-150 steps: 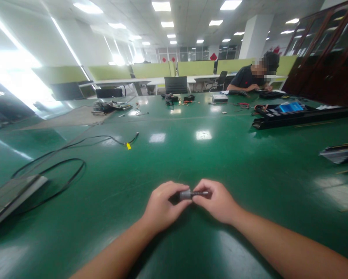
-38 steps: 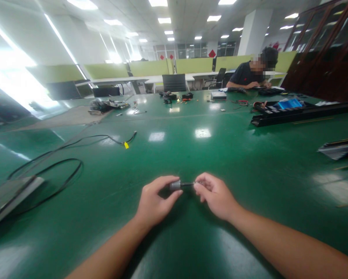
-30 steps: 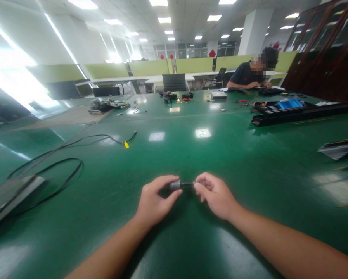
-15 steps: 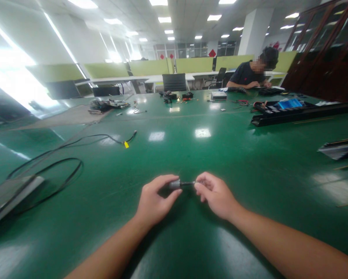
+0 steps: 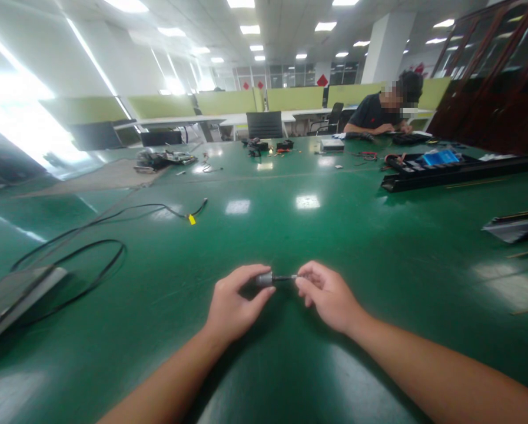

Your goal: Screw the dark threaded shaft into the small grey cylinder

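Between thumb and fingers, my left hand (image 5: 237, 300) grips a small grey cylinder (image 5: 264, 279) lying on its side. A thin dark stem (image 5: 284, 278) runs from the cylinder's right end to my right hand (image 5: 325, 294). Whether that stem is a rod or a bundle of wires is too small to tell. My right thumb and index finger pinch its pale far tip, and the other fingers are curled under. Both hands are low over the green tabletop (image 5: 272, 235), with the cylinder's left end partly hidden by my left fingers.
A black cable (image 5: 113, 218) with a yellow tag (image 5: 192, 219) loops on the left, beside a flat dark panel (image 5: 16, 294). Long black rails (image 5: 458, 174) lie at right. Small parts (image 5: 264, 146) sit at the back. Another person (image 5: 381, 112) works at the far right edge.
The grey cylinder has shifted very slightly left with my left fingers. My right hand keeps its pinch in nearly the same place.
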Action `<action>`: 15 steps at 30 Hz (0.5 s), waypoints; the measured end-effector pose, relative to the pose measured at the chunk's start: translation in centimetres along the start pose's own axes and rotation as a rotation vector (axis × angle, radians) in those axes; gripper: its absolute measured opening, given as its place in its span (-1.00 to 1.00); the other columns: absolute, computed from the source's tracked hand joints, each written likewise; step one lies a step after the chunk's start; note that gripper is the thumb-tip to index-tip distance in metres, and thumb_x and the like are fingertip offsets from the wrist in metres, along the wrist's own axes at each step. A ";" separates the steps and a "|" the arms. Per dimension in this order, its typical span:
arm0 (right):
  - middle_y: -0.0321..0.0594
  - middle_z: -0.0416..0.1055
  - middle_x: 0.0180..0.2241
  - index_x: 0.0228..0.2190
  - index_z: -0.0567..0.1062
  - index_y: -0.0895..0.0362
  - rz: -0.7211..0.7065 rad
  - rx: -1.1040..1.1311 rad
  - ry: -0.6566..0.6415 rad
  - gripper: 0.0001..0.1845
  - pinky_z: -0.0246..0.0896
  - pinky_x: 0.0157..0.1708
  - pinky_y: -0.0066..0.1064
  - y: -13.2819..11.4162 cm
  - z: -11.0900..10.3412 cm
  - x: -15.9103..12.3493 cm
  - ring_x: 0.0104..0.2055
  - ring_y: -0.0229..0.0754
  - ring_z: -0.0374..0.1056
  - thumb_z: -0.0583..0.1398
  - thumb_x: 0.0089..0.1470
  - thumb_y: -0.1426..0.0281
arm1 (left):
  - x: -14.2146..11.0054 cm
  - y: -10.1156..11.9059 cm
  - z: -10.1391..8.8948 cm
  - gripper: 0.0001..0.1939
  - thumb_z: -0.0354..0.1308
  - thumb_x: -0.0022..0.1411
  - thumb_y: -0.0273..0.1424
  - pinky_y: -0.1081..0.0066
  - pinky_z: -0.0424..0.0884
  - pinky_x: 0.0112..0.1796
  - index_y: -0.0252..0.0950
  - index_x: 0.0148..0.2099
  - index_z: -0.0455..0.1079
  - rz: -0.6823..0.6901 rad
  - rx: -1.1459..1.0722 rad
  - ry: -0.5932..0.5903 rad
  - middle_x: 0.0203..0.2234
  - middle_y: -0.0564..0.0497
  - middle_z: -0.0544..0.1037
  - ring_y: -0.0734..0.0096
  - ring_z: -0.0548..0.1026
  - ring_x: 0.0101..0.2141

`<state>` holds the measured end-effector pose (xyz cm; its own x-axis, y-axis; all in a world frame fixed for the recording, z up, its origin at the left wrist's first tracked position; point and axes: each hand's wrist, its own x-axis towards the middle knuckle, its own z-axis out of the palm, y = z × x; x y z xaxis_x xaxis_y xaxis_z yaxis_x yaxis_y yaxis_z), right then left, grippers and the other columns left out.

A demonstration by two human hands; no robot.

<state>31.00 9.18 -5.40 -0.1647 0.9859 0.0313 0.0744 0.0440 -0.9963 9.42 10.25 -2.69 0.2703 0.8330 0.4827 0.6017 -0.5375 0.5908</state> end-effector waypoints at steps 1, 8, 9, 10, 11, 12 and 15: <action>-0.35 0.37 -0.51 -0.30 0.43 0.14 0.000 0.002 -0.001 -0.86 0.19 -0.53 -0.48 0.0 0.0 0.0 -0.56 -0.31 0.29 0.18 0.16 0.32 | 0.0 0.0 0.0 -0.75 0.29 0.15 -0.36 0.28 0.49 -0.08 -0.22 -0.09 0.53 0.000 -0.001 0.000 -0.18 -0.04 0.62 0.24 0.58 -0.17; -0.34 0.37 -0.51 -0.29 0.43 0.14 0.010 0.016 0.001 -0.85 0.19 -0.54 -0.48 0.3 -0.1 0.1 -0.57 -0.30 0.29 0.18 0.16 0.31 | 0.0 -0.1 0.0 -0.73 0.30 0.14 -0.36 0.28 0.48 -0.06 -0.23 -0.08 0.52 -0.013 -0.002 -0.012 -0.17 -0.04 0.62 0.25 0.58 -0.16; -0.34 0.37 -0.51 -0.29 0.43 0.14 0.010 0.019 0.004 -0.85 0.19 -0.54 -0.48 0.4 -0.1 0.1 -0.57 -0.30 0.29 0.18 0.16 0.31 | 0.0 -0.2 0.0 -0.73 0.30 0.14 -0.36 0.28 0.48 -0.06 -0.23 -0.08 0.52 -0.013 -0.003 -0.013 -0.17 -0.04 0.62 0.25 0.58 -0.16; -0.34 0.37 -0.51 -0.29 0.42 0.14 0.010 0.022 0.006 -0.85 0.19 -0.54 -0.48 0.4 0.0 0.1 -0.57 -0.30 0.29 0.18 0.15 0.31 | 0.0 -0.3 0.0 -0.73 0.30 0.14 -0.36 0.28 0.48 -0.06 -0.23 -0.08 0.52 -0.014 -0.003 -0.014 -0.17 -0.04 0.62 0.25 0.58 -0.16; -0.34 0.38 -0.51 -0.29 0.42 0.14 0.009 0.023 0.008 -0.86 0.19 -0.54 -0.48 0.4 0.0 0.1 -0.56 -0.30 0.30 0.18 0.15 0.32 | -0.1 -0.3 0.0 -0.73 0.30 0.14 -0.35 0.28 0.48 -0.06 -0.22 -0.08 0.52 -0.014 -0.003 -0.013 -0.17 -0.03 0.62 0.25 0.58 -0.16; -0.35 0.38 -0.51 -0.29 0.42 0.14 0.010 0.022 0.007 -0.87 0.19 -0.54 -0.49 0.4 0.0 0.1 -0.56 -0.31 0.30 0.18 0.15 0.33 | 0.0 -0.4 0.0 -0.73 0.30 0.14 -0.35 0.28 0.47 -0.06 -0.22 -0.07 0.52 -0.016 -0.003 -0.010 -0.17 -0.03 0.62 0.25 0.58 -0.16; -0.35 0.38 -0.52 -0.29 0.43 0.14 0.011 0.004 0.002 -0.87 0.19 -0.54 -0.49 0.4 0.1 0.0 -0.56 -0.30 0.30 0.19 0.14 0.34 | 0.0 -0.5 0.0 -0.73 0.30 0.15 -0.33 0.26 0.47 -0.05 -0.21 -0.07 0.53 -0.036 -0.001 0.003 -0.17 -0.03 0.62 0.24 0.57 -0.16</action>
<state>30.97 9.15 -5.83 -0.1622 0.9866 0.0201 0.0728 0.0323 -0.9968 9.15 10.56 -3.00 0.2460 0.8517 0.4628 0.6103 -0.5070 0.6087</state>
